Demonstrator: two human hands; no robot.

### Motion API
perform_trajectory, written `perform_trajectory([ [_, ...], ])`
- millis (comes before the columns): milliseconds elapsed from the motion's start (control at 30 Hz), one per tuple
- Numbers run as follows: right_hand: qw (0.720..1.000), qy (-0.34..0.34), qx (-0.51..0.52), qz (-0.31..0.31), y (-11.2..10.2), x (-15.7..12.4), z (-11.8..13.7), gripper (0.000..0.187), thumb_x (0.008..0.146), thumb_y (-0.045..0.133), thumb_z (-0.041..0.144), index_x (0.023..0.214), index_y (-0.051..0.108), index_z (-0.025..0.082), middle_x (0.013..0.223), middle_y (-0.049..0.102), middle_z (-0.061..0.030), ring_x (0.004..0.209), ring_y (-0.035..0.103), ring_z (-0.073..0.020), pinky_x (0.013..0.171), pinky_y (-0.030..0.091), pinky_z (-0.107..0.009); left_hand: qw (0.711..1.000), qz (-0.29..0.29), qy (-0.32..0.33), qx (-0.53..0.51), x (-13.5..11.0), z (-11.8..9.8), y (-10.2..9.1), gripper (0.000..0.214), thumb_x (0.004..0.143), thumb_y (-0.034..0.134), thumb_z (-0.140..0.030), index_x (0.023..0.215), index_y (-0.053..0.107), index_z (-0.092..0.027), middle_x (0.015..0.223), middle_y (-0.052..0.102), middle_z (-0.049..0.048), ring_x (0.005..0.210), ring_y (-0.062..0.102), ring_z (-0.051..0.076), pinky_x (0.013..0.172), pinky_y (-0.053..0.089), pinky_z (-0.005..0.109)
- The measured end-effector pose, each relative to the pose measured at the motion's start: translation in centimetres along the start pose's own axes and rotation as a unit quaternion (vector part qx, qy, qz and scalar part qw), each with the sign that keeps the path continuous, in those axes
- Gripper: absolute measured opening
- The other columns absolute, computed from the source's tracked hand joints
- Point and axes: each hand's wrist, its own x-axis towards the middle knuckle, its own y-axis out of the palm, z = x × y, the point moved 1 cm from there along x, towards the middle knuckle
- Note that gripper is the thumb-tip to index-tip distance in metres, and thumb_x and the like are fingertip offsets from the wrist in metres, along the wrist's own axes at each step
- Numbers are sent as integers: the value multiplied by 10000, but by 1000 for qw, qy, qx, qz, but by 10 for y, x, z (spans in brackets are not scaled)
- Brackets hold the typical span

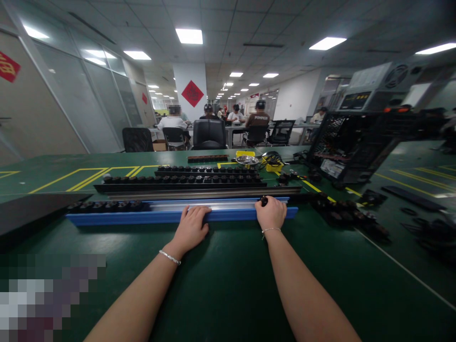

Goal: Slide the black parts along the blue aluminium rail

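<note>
A long blue channel rail with a shiny metal inner strip lies across the green table in front of me. Several small black round parts sit in a row in its left end. My left hand rests on the rail's near edge around the middle, fingers stretched over it and thumb apart. Toward the right end, my right hand is closed around a small black part, whose kind I cannot make out, just above the rail. The palm side of that hand is hidden.
Behind the rail lie black strips lined with similar parts. An open computer case stands at the right, with black parts nearer me. A metal dish and yellow bin stand farther back. A dark panel lies left.
</note>
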Motion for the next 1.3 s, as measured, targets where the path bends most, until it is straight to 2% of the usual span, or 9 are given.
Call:
perform_trajectory([
  [567,1000,8,7,-26,1,2,-7,295,701,476,298,850,661,122,831,673,-137,855,552,-259,902,309,-398,1000,-4,4,1,0,1,2,401,751,501,-184,1146,499,-254,1204,598,38,1168,489,225,1101,160,495],
  [900,1000,19,6,8,-3,4,-7,297,713,469,295,863,654,118,829,660,-135,841,537,-248,901,301,-400,1000,3,0,-5,0,1,0,412,755,500,-185,1162,501,-250,1211,592,50,1170,485,227,1101,161,504],
  [1133,1000,19,2,-9,-2,6,-12,283,705,475,292,849,657,129,812,664,-119,839,547,-248,925,295,-394,1000,3,-2,-4,0,0,0,400,759,496,-193,1153,502,-257,1214,592,49,1176,484,233,1100,171,504],
  [1300,1000,13,3,0,0,8,-14,289,707,476,274,864,657,112,812,662,-133,819,549,-244,866,329,-367,1000,1,1,-4,0,-1,-1,396,753,500,-189,1143,503,-255,1203,595,43,1169,489,227,1102,172,497],
])
